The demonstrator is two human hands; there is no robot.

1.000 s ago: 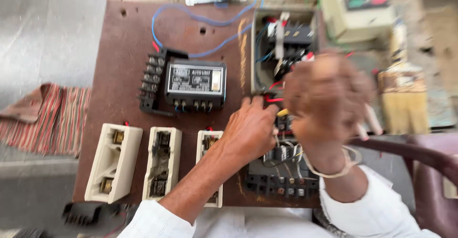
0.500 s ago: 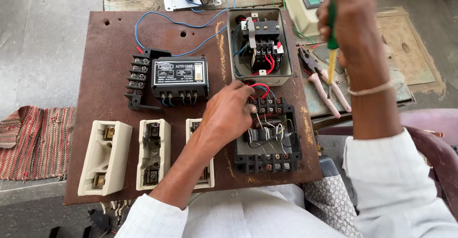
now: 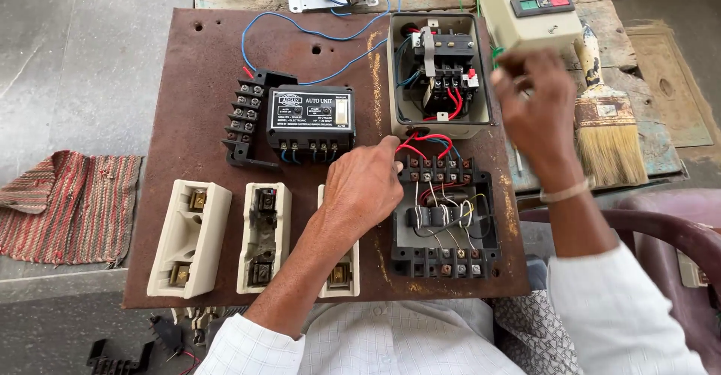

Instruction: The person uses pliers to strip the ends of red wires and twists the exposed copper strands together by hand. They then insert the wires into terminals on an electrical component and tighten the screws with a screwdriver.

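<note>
A rusty brown metal board [image 3: 188, 104] carries electrical parts. My left hand [image 3: 364, 187] lies at its middle, fingertips pinching a red wire [image 3: 420, 140] that loops from the open grey contactor box [image 3: 439, 74] to the black terminal block [image 3: 443, 217]. My right hand [image 3: 537, 108] hovers at the board's right edge, just below a beige push-button cover [image 3: 526, 10]. Its fingers are curled around a screwdriver [image 3: 517, 157]; only a thin shaft and a bit of green handle show.
A black auto unit [image 3: 312, 116] and a black terminal strip [image 3: 244, 119] sit at mid-board. Three white fuse carriers [image 3: 188, 240] line the near edge. A paintbrush [image 3: 604, 127] lies on the right, a striped cloth [image 3: 67, 206] on the left, and a maroon chair arm [image 3: 661, 225] is near my right elbow.
My right hand dropped from high above the board to just under the beige cover. The view shifted slightly. My left hand stayed on the red wire.
</note>
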